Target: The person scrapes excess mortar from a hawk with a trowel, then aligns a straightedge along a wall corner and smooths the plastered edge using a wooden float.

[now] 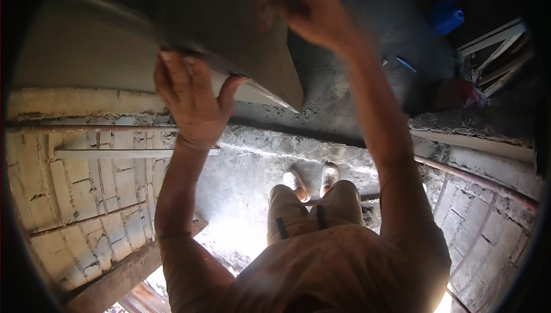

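A large dark flat panel (229, 20), door-like with a pale lower edge, slants across the upper middle. My left hand (195, 97) rests against its lower edge, fingers stretched out and thumb spread wide along the edge. Higher up, over the panel's right part, my right hand (315, 11) is blurred by motion. Its fingers curl inward around something dark that I cannot make out in the shadow.
My feet in light clogs (295, 181) stand on a concrete floor (241, 175). Block walls (86, 181) flank me, a pale strip (115, 153) lying across the left one. At right rear are a blue container (447, 15), a blue pen-like object (406, 64) and a pale wooden frame (496, 51).
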### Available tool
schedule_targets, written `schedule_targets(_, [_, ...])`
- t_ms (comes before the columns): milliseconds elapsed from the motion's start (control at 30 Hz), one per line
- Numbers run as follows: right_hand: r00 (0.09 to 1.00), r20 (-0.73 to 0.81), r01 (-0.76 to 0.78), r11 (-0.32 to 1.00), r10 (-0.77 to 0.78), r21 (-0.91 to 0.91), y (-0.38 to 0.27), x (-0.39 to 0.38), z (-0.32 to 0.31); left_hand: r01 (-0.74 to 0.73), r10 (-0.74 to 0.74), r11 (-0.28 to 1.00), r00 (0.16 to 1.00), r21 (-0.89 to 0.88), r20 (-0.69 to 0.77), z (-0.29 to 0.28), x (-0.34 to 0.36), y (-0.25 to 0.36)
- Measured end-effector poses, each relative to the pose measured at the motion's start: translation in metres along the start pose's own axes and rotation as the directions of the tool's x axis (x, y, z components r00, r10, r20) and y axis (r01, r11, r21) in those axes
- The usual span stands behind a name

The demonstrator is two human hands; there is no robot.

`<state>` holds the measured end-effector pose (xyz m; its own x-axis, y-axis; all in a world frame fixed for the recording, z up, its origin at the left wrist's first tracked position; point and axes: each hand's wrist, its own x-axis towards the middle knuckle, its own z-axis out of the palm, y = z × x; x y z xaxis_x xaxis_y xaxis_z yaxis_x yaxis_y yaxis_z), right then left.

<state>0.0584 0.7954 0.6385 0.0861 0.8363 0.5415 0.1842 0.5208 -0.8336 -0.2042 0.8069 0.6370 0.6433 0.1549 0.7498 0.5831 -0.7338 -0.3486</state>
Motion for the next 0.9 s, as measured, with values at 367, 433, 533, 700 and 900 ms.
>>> schedule_targets(367, [0.913,-0.067,-0.405,0.875,0.402,-0.266,0.186,-0.287,0.092,-0.032,0.034,0.994,0.999,-0.104,0.021,0.007,0.0,0.006])
schedule_targets(433, [0.932,-0.187,-0.349,0.905,0.31,-0.241,0.195,-0.321,0.098,-0.041,0.039,0.996,0.999,-0.076,-0.035,0.013,-0.005,0.007])
schedule_targets(533, [0.818,-0.358,-0.456,0.887,0.45,0.072,0.216,-0.341,0.076,-0.059,0.058,0.998,0.997,-0.015,-0.056,0.017,-0.023,0.015])
schedule_targets(700, [0.77,-0.321,-0.45,0.825,0.552,0.34,0.28,-0.328,0.05,-0.071,0.072,0.997,0.996,0.024,-0.046,0.059,-0.093,0.049])
schedule_targets(900, [0.807,-0.3,-0.285,0.78,0.509,0.557,0.387,-0.363,0.088,-0.068,0.093,0.986,0.982,0.151,-0.165,0.088,-0.142,0.074])
